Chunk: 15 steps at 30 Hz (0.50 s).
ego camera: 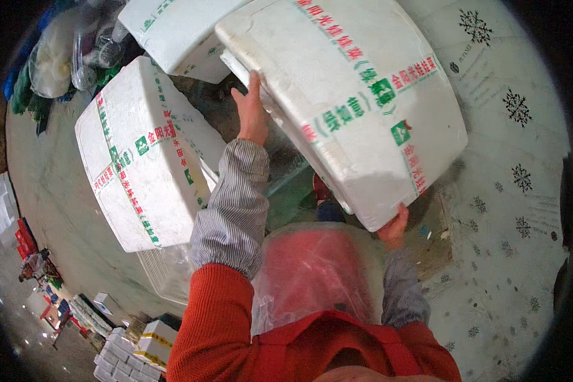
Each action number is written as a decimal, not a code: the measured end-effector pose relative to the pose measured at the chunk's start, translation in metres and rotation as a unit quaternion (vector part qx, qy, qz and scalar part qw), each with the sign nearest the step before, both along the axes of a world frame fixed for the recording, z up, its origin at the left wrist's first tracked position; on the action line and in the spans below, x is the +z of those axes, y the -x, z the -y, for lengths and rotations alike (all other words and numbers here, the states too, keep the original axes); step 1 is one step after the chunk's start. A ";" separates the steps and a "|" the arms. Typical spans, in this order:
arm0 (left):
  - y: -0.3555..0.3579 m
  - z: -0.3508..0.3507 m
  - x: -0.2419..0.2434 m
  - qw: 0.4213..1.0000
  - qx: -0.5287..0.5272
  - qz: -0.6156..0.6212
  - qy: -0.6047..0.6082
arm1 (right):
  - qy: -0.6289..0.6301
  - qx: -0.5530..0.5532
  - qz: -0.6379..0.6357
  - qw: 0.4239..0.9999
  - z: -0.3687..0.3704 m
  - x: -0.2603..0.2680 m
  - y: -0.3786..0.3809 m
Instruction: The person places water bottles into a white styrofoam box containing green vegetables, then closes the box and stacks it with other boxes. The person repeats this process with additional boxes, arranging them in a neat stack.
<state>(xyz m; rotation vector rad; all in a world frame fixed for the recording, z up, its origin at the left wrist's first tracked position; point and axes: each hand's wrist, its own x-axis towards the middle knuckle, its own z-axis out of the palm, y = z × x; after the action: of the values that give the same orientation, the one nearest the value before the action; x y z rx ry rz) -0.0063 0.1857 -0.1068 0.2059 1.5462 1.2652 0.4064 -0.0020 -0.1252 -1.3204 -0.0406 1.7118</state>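
Observation:
A large white polystyrene foam box (334,157) sits tilted before me, crossed by tape with red and green writing. My left hand (253,112) presses against its left side, fingers along the edge. At the near right corner my right hand (394,228) grips the box from below, most of its fingers hidden. A second taped foam box (129,181) stands left of my left forearm, apart from the held one. Beyond them, at the top, a third foam box (176,36) partly passes behind the held box.
A pale plastic crate (164,272) is under the left box. Bagged goods (59,62) lie at the far upper left. A wall panel (487,200) with snowflake prints rises on the right. Stacked white cartons (124,355) stand at the lower left. A clear plastic apron (315,277) covers my front.

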 end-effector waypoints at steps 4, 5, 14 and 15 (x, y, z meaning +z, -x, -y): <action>-0.008 -0.029 -0.028 0.994 0.002 -0.081 -0.068 | 0.031 0.118 0.047 0.991 0.001 0.013 0.010; -0.008 -0.031 -0.034 0.991 -0.009 -0.105 -0.087 | 0.043 0.152 0.070 0.985 -0.004 0.020 0.012; 0.000 -0.031 -0.049 0.997 0.022 -0.027 -0.063 | -0.304 0.259 0.789 0.467 -0.265 0.093 -0.025; 0.001 -0.029 -0.048 0.998 0.015 -0.033 -0.055 | -0.301 0.285 0.810 0.415 -0.310 0.086 -0.026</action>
<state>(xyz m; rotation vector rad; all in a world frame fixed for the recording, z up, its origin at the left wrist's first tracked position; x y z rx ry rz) -0.0070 0.2143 -0.1546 0.2982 1.5407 1.3819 0.4324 0.3077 -0.0396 -1.8540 -2.1645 -0.0497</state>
